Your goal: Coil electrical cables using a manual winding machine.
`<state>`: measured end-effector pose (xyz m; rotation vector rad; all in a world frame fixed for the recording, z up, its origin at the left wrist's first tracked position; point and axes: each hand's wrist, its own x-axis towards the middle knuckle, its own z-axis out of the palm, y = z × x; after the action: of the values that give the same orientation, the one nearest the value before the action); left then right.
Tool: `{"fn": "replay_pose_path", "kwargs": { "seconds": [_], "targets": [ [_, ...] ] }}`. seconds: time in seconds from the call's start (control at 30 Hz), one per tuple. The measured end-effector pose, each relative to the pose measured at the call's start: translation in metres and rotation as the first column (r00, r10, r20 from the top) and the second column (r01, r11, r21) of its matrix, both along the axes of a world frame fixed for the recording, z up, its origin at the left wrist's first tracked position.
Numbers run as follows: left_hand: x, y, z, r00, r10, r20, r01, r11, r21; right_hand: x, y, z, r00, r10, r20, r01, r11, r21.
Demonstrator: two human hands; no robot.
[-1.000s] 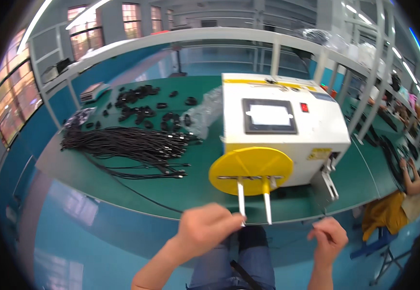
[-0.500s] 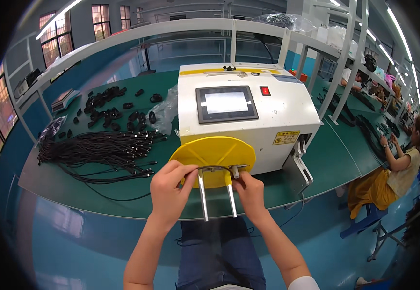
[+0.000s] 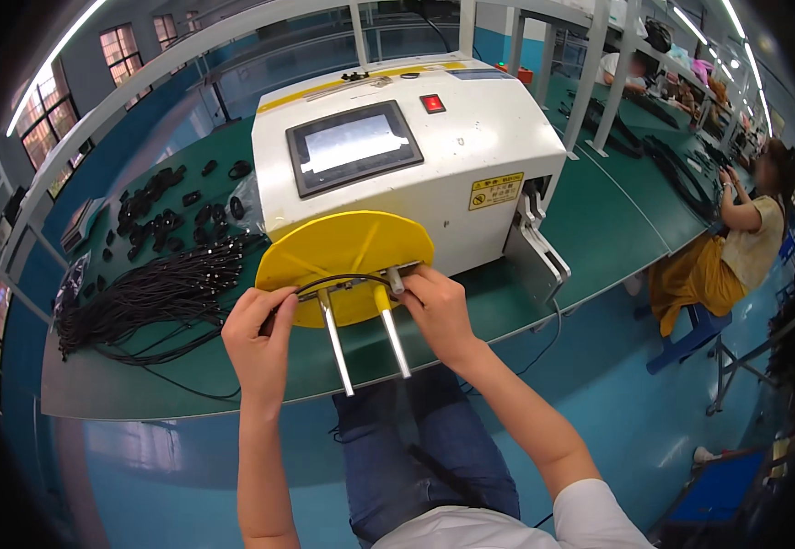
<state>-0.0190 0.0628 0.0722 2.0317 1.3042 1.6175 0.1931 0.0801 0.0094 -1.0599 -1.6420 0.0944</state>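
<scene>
A thin black cable [image 3: 347, 276] arcs across the front of a round yellow disc [image 3: 352, 240] on a white machine. My left hand [image 3: 260, 334] pinches this cable at the disc's left side. Closed fingertips of my right hand [image 3: 436, 309] press beside a short grey metal peg [image 3: 396, 282] at the disc's right; what they grip is hidden. Two silver rods [image 3: 336, 352] stick out from the disc toward me, one with a yellow base. Behind my left hand lies a bundle of black cables [image 3: 155, 297].
The white machine [image 3: 498, 137] bears a screen [image 3: 352, 145] and a red switch [image 3: 432, 103]. Small black parts [image 3: 146, 206] lie scattered on the green table [image 3: 599, 220]. A metal bracket [image 3: 535, 261] juts from the machine's right side. A seated person [image 3: 736, 229] works farther right.
My view has turned and tilted, so the machine sits farther left and slanted. Both hands stay at the disc, the left still pinching the cable.
</scene>
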Motion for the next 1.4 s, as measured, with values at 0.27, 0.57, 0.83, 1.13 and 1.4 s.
{"fn": "replay_pose_path", "kwargs": {
  "seconds": [0.27,0.57,0.83,1.13,1.4],
  "targets": [
    [-0.011,-0.006,-0.009,1.0,-0.006,-0.027,0.006,1.0,-0.027,0.02,-0.003,0.002,0.997,0.071,-0.01,-0.071,0.997,0.004],
    [-0.017,-0.001,-0.017,1.0,-0.002,-0.021,0.002,0.999,-0.044,0.03,-0.007,-0.001,0.998,0.06,-0.022,-0.061,0.995,-0.077],
    [-0.024,0.001,-0.027,1.0,-0.025,0.015,0.026,0.998,-0.058,0.007,-0.005,-0.002,0.995,-0.018,0.098,0.021,0.999,-0.034],
    [-0.06,-0.011,-0.065,0.987,-0.017,0.162,0.041,0.989,-0.144,0.009,-0.007,-0.005,0.988,-0.047,0.148,0.056,0.997,-0.057],
    [-0.095,-0.022,-0.095,0.959,-0.013,0.283,0.09,0.962,-0.259,0.023,-0.014,0.001,0.995,-0.03,0.097,0.038,0.996,-0.079]
  ]
}}
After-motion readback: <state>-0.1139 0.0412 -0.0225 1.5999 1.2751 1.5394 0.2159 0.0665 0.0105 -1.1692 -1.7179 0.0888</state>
